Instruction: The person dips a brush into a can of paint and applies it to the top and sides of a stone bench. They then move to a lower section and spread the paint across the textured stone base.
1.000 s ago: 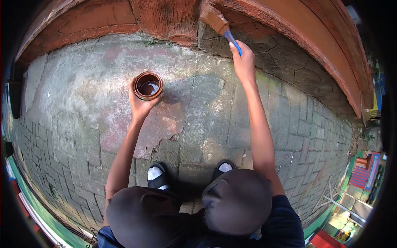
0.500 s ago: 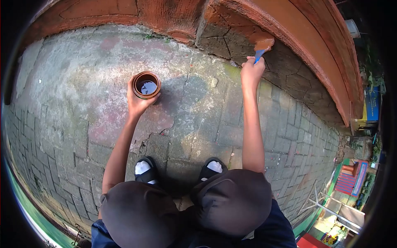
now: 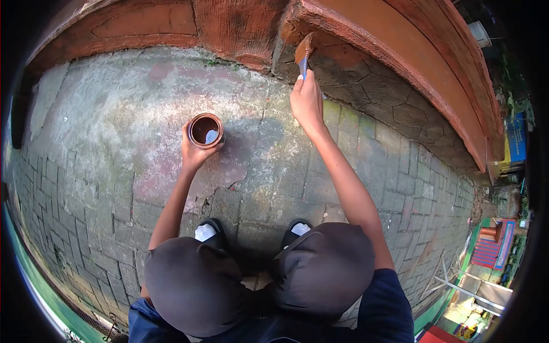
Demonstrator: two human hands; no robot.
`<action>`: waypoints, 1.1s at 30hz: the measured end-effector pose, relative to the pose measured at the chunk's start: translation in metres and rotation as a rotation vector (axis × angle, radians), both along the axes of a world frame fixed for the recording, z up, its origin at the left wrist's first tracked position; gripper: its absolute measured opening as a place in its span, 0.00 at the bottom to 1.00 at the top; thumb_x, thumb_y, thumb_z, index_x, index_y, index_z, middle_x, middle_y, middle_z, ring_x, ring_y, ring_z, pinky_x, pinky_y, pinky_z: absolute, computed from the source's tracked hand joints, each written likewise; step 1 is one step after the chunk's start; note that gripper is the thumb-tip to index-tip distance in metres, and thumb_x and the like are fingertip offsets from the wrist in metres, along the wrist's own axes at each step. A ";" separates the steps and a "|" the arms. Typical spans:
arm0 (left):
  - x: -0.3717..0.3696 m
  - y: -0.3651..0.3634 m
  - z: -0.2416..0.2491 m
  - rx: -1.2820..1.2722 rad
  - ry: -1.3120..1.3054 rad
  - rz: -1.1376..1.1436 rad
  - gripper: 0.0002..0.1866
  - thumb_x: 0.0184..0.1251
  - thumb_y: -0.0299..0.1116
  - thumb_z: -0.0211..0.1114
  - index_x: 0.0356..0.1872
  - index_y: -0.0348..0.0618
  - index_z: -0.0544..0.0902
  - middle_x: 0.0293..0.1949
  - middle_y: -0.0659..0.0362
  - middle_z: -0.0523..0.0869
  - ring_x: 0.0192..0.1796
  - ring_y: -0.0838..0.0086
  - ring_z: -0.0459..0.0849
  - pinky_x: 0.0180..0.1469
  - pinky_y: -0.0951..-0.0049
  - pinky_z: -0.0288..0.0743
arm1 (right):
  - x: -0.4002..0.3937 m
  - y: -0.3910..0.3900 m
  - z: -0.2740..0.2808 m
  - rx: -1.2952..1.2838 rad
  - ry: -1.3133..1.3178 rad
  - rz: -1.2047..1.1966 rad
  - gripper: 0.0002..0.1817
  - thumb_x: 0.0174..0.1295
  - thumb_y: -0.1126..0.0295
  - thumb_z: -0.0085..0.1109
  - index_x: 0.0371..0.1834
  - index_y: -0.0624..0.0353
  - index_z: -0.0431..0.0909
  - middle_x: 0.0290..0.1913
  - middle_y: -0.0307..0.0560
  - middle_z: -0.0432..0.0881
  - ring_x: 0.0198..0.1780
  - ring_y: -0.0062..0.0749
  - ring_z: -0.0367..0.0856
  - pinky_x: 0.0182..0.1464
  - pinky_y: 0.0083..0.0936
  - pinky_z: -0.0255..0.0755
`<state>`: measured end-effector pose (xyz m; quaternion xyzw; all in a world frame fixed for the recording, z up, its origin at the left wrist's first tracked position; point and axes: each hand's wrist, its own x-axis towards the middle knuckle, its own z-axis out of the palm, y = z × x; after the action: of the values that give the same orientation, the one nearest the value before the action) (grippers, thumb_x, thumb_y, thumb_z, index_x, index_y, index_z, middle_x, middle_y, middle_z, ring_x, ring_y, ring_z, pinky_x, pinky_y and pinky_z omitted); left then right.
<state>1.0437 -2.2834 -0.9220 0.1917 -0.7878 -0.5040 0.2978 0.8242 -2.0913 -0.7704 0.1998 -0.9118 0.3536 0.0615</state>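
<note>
My left hand (image 3: 196, 153) is wrapped round a round paint can (image 3: 192, 128) with a brown-stained rim, held upright above the pavement. Dark reddish-brown liquid with a bright reflection shows inside it. In my right hand (image 3: 307, 103) is a paintbrush (image 3: 303, 62), gripped by its blue handle. Its bristles are coated in orange-brown paint and are at the left end of the low stone-patterned wall panel (image 3: 389, 94), just under the orange-brown ledge. Whether the bristle tip presses on the wall is hard to tell. Fresh-looking orange-brown paint covers the panel's upper left part.
An orange-brown wall (image 3: 143, 26) with a wood-like post (image 3: 237, 28) curves across the top. Paving blocks (image 3: 394, 171) spread around my sandalled feet (image 3: 209, 232). At the right are a metal frame (image 3: 469, 288), a red and blue slatted thing (image 3: 493, 244) and a blue sign (image 3: 517, 137).
My right hand has moved the paintbrush left along the wall panel, toward the post, and the brush now points more upright. The paint can sits slightly lower in view.
</note>
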 end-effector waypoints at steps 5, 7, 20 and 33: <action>0.010 -0.041 0.012 -0.048 -0.047 -0.277 0.63 0.32 0.42 0.86 0.70 0.35 0.53 0.63 0.46 0.72 0.66 0.58 0.73 0.67 0.60 0.67 | -0.055 0.044 0.014 -0.061 -0.236 0.163 0.13 0.64 0.67 0.47 0.42 0.69 0.70 0.38 0.62 0.78 0.40 0.54 0.80 0.44 0.44 0.69; 0.017 -0.060 0.034 -0.198 -0.297 -0.343 0.70 0.30 0.46 0.87 0.74 0.36 0.47 0.67 0.43 0.67 0.70 0.56 0.68 0.70 0.57 0.63 | -0.070 0.050 0.014 0.051 -0.325 0.267 0.14 0.64 0.66 0.49 0.42 0.68 0.69 0.33 0.58 0.78 0.38 0.46 0.80 0.43 0.42 0.70; -0.094 -0.166 0.245 -0.915 -0.812 -0.298 0.39 0.61 0.57 0.66 0.66 0.38 0.68 0.59 0.42 0.78 0.60 0.52 0.78 0.60 0.59 0.72 | -0.081 0.017 0.021 0.142 0.006 0.208 0.15 0.69 0.63 0.49 0.46 0.65 0.72 0.38 0.67 0.82 0.43 0.66 0.79 0.44 0.54 0.72; -0.066 -0.174 0.142 -0.587 -1.208 -0.539 0.38 0.53 0.56 0.73 0.59 0.40 0.74 0.47 0.47 0.85 0.52 0.60 0.83 0.52 0.61 0.75 | -0.113 0.167 -0.003 0.218 0.082 -0.076 0.23 0.73 0.57 0.44 0.34 0.68 0.78 0.34 0.67 0.82 0.41 0.63 0.80 0.42 0.49 0.72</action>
<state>0.9776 -2.4576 -0.7800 0.1479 -0.9376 -0.1335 -0.2850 0.7110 -1.9244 -0.7738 0.1847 -0.9485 0.2410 0.0901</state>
